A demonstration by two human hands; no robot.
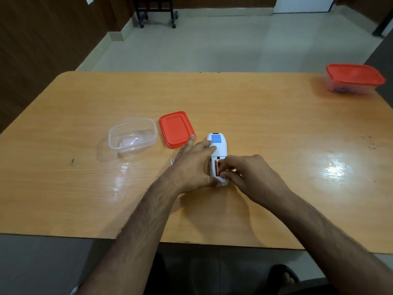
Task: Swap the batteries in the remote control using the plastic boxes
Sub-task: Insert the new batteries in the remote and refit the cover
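Note:
A white remote control lies face down on the wooden table, its battery bay uncovered. A copper-coloured battery sits in the bay. My left hand clasps the remote's left side and near end. My right hand pinches at the battery area with thumb and fingertips; whether it grips a battery is hidden. An open clear plastic box stands to the left, its red lid flat beside it. A second clear box with a red lid on stands at the far right.
A small white piece peeks out by my left wrist. The table's near edge runs just in front of my body. Beyond the far edge is tiled floor with a dark wheeled stand.

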